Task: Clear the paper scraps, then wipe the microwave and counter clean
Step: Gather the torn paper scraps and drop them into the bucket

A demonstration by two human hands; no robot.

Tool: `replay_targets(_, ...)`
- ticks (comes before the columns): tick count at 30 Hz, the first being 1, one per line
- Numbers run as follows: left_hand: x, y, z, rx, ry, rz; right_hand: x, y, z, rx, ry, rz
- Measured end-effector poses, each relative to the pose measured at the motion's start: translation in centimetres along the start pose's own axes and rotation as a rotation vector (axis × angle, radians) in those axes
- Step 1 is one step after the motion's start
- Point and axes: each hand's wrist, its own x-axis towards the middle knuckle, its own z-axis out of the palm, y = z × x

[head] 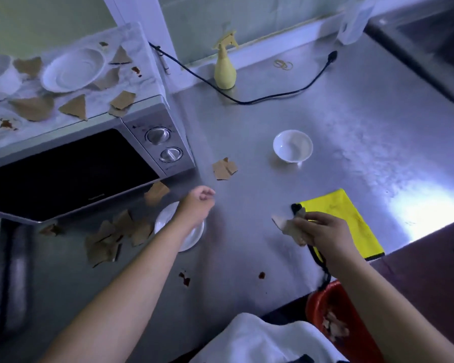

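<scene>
Brown paper scraps lie on the steel counter (351, 132): one (224, 169) beside the microwave (152, 142), one (156, 193) under its door corner, and a pile (113, 237) at the left. More scraps (75, 107) cover the microwave's top. My right hand (323, 227) grips a bunch of scraps (290, 225) over the edge of a yellow cloth (349, 218). My left hand (198, 203) hovers above a white saucer (192, 235) with its fingers curled and nothing in it. Dark sauce stains (184, 278) mark the counter's front.
A white bowl (292, 145) stands mid-counter. A yellow spray bottle (224, 69) and a black cable (286, 93) are at the back. A white plate (72, 69) sits on the microwave. A red bin (323, 305) holding scraps is below the counter's edge.
</scene>
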Motion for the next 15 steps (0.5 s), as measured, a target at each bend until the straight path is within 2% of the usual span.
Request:
replay_targets(8, 10.8, 3.7, 4.1, 0.489, 0.050, 0.243, -2.8, 2.4, -1.0, 0.150, 0.169, 0.125)
replay_targets(12, 13.2, 4.1, 4.9, 0.647, 0.138, 0.160, -4.3, 3.1, -1.6, 0.215, 0.168, 0.135)
replay_targets(15, 13.7, 4.4, 4.8, 0.723, 0.181, 0.109, -5.3, 3.7, -2.0, 0.249, 0.230, 0.157)
